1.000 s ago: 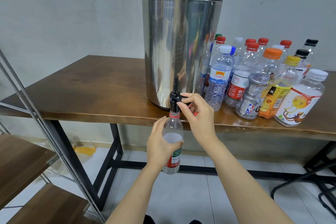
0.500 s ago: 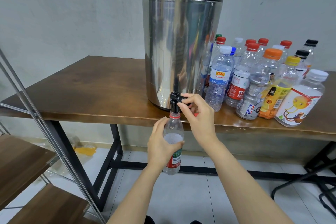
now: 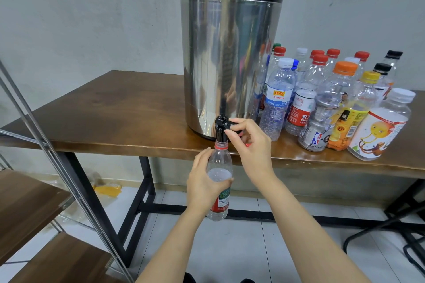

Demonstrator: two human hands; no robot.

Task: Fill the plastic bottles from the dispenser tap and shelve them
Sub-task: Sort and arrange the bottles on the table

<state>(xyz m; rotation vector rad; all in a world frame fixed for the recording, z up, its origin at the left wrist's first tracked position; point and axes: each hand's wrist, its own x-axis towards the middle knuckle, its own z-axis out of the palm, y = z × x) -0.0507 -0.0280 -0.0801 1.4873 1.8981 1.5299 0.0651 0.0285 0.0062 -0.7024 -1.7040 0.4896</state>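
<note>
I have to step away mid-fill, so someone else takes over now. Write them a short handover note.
Left hand grips the bottle, its mouth up under the tap. Right hand pinches the tap lever on the dispenser.
Done: bottle partly filled, uncapped.
Capped bottles stand on the table right of the dispenser; they look empty.
To do: finish this fill, close the tap, cap, put it on the shelf at left, then the rest.
</note>
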